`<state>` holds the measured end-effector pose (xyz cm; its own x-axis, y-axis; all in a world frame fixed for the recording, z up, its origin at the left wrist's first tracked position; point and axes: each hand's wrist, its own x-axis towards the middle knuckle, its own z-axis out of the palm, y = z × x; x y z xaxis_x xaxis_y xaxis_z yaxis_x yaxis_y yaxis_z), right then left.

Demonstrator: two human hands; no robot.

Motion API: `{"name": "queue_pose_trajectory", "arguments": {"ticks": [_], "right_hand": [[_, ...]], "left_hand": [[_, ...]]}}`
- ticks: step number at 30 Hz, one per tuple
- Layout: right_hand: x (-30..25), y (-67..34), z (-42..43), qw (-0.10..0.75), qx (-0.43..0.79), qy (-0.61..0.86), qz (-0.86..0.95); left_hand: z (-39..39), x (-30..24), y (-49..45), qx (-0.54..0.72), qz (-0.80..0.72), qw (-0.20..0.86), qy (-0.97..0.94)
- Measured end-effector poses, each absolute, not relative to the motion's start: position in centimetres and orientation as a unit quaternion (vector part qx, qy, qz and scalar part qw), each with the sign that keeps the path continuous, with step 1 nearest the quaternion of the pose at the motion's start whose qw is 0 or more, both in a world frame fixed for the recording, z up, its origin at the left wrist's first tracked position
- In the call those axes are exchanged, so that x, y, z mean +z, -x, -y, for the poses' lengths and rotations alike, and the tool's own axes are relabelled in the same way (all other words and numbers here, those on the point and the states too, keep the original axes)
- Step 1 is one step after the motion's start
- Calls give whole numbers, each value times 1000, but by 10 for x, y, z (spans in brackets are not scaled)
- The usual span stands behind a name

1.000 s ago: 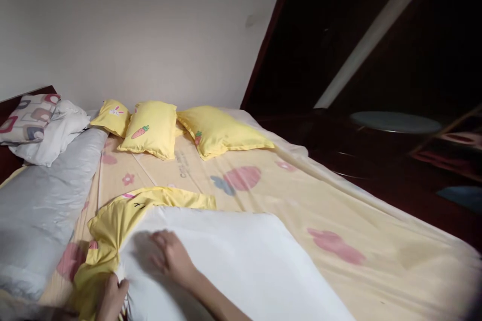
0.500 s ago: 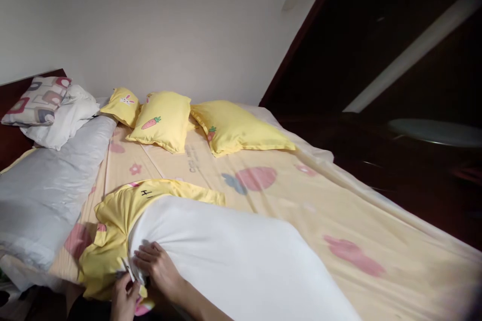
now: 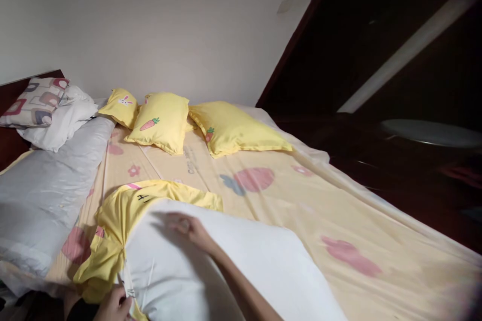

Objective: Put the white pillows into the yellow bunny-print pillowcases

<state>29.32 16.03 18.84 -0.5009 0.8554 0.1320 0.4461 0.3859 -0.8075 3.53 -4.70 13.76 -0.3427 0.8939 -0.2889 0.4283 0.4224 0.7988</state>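
Note:
A large white pillow (image 3: 259, 251) lies on the bed near me, its left end partly inside a yellow pillowcase (image 3: 113, 215). The case is bunched up around that end. At the bottom of the view my left hand (image 3: 115, 306) pinches the pillowcase's open edge beside the pillow's near corner. My right hand (image 3: 190, 230) is over the top of the pillow close to the case's far edge, fingers stretched out and a little blurred, holding nothing. Whether its fingertips touch the pillow I cannot tell.
Yellow pillows with carrot and rabbit prints (image 3: 158, 125) rest along the wall, another yellow pillow (image 3: 241, 128) to their right. A grey pillow (image 3: 48, 190) and a patterned cushion (image 3: 37, 100) are at the left by the headboard. A pale printed sheet (image 3: 301, 210) covers the bed.
My right hand has moved from the pillow's near left corner up and right over its top. My left hand has shifted slightly down and left, still on the pillowcase edge.

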Motion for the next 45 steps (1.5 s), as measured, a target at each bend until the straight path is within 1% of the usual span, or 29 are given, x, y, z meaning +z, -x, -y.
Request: {"name": "queue_pose_trajectory", "arguments": {"ticks": [1,2,3,6,7,9,14,17,22,24,27,29,31,34,37,41,45], "right_hand": [[188,-306,-177,297,313,477,766],[186,-314,-191,294,256,527,755],[183,-318,-203,270,213,556,756],[170,-312,-216,180,141,582,780],[167,-308,-215,168,131,575,790],[166,-304,-207,169,115,558,805],[178,-311,-182,180,99,516,832],[188,-301,-177,193,97,489,845],[193,-254,-172,218,92,452,860],[192,-247,-168,225,91,446,862],[193,-267,-168,227,110,419,872],[196,-295,-178,212,153,425,867],[200,-320,-193,187,184,473,841],[204,-333,-215,147,176,541,809],[206,-321,-215,121,167,539,817],[223,-317,-183,144,143,528,825],[256,-333,-158,195,100,454,864]], "left_hand": [[39,145,-32,290,-762,341,-468],[25,156,-32,277,-760,303,-504],[7,168,-35,273,-753,256,-542],[-62,199,-56,265,-690,152,-656],[-85,204,-64,249,-687,120,-672],[-124,204,-78,229,-687,93,-683],[-170,186,-82,248,-655,129,-702],[-178,191,-87,296,-626,160,-703],[-174,207,-122,366,-555,197,-721],[-167,205,-123,377,-560,193,-712],[-153,196,-100,371,-601,167,-688],[-145,193,-82,356,-618,152,-684],[-140,193,-73,342,-623,146,-688],[-141,197,-77,330,-629,135,-691],[-148,197,-91,331,-647,129,-674],[-164,199,-110,339,-670,165,-639],[-177,227,-132,376,-632,210,-645]]}}
